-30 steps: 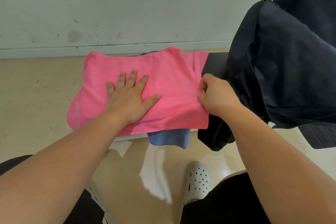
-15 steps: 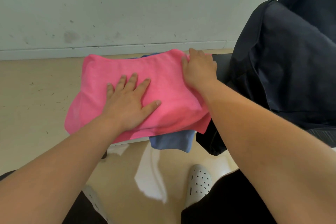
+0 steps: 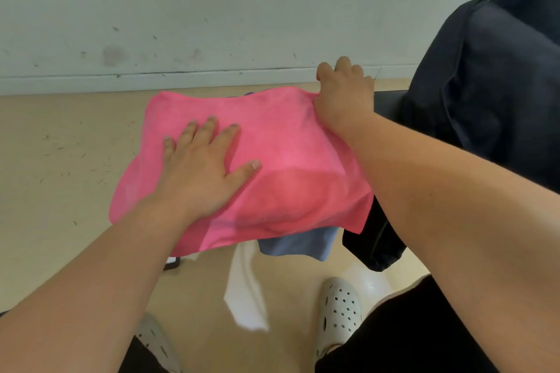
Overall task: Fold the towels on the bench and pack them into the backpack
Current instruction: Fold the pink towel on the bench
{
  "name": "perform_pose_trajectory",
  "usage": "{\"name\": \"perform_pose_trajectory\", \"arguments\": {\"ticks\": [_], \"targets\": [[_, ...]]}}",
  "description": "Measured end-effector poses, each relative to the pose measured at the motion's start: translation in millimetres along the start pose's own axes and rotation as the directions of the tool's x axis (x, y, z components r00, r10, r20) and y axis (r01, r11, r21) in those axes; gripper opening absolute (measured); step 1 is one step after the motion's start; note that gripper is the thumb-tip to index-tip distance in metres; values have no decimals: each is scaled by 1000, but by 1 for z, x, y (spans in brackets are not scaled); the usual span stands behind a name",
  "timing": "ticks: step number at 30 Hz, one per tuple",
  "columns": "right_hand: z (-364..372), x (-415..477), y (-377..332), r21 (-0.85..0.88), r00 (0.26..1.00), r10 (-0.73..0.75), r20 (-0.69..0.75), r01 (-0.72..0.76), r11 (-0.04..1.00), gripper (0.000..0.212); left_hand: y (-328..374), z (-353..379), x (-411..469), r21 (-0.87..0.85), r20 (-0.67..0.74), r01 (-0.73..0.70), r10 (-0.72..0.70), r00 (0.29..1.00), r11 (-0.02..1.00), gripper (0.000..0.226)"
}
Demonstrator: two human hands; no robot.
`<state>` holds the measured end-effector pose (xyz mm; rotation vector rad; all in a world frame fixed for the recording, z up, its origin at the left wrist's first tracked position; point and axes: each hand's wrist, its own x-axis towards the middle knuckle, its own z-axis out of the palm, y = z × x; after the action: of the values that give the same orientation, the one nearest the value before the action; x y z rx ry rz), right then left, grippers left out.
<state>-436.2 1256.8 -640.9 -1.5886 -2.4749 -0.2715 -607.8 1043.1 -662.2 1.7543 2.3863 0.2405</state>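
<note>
A pink towel [image 3: 281, 145] lies spread over the bench [image 3: 388, 101], on top of a blue towel [image 3: 300, 244] whose corner hangs out below the near edge. My left hand [image 3: 200, 172] presses flat on the pink towel's left half, fingers spread. At the towel's far right corner my right hand [image 3: 345, 91] has its fingers curled over the edge and grips it. The dark navy backpack [image 3: 500, 94] stands at the right end of the bench, just right of my right arm. Its opening is not visible.
A pale wall [image 3: 212, 9] with a skirting board runs close behind the bench. Beige floor lies to the left and below. My feet in white perforated clogs [image 3: 339, 309] stand in front of the bench. A dark strap [image 3: 375, 248] of the backpack hangs off the near edge.
My right hand moved from the towel's near right edge up to its far right corner and took hold there. The left hand stayed pressed flat on the towel.
</note>
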Motion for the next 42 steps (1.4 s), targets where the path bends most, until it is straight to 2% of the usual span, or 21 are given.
{"name": "perform_pose_trajectory", "arguments": {"ticks": [2,4,6,7,9,12,14,16,19,21,23,25,28,32,37,39,40,42], "targets": [[-1,-7,-18,1,999,-15,-50,15,1000,41,-14,-4,-4,-74,-126,-27,18,992,997,90],[-7,-18,-44,89,993,-61,-101,70,994,39,-28,-7,-5,-166,-286,-46,-3,958,985,78],[-16,-37,-81,178,984,-160,-81,172,969,40,-51,-7,-6,-270,-373,12,-117,920,963,64],[-21,-48,-103,204,971,-235,-44,239,949,44,-66,-6,-8,-326,-374,68,-195,906,943,58],[-26,-68,-146,237,917,-390,82,362,901,56,-99,-2,-12,-462,-288,239,-399,870,854,51],[-19,-90,-189,282,819,-482,312,404,870,67,-135,5,-21,-660,25,498,-645,764,563,48],[-7,-98,-200,265,801,-469,373,392,881,73,-144,11,-25,-720,244,577,-638,730,384,37],[1,-102,-203,236,818,-453,355,390,890,76,-146,17,-27,-750,366,602,-588,722,272,30],[3,-104,-203,234,833,-444,330,384,893,76,-152,28,-30,-786,394,595,-608,690,166,32],[2,-104,-203,235,838,-440,321,380,895,76,-156,31,-34,-786,415,608,-634,653,111,42],[2,-105,-203,231,845,-437,310,378,896,75,-164,35,-35,-741,364,639,-676,641,207,44],[3,-105,-203,225,848,-438,299,383,896,75,-166,36,-36,-691,297,641,-676,674,336,35],[4,-105,-204,223,852,-438,286,385,896,76,-164,32,-32,-697,254,599,-645,721,395,19],[6,-107,-203,230,860,-428,277,373,899,76,-155,14,-29,-800,164,497,-673,721,337,9],[5,-107,-204,243,861,-433,267,375,895,75,-151,-18,-31,-917,14,294,-717,697,268,24],[5,-107,-204,252,860,-439,262,378,891,72,-143,-30,-38,-929,-56,199,-649,759,312,23],[6,-105,-203,285,868,-434,242,364,887,69,-135,-34,-42,-931,-72,147,-563,823,333,18],[4,-103,-199,438,913,-384,140,290,851,64,-116,-36,-51,-939,-16,92,-308,951,331,10]]}}
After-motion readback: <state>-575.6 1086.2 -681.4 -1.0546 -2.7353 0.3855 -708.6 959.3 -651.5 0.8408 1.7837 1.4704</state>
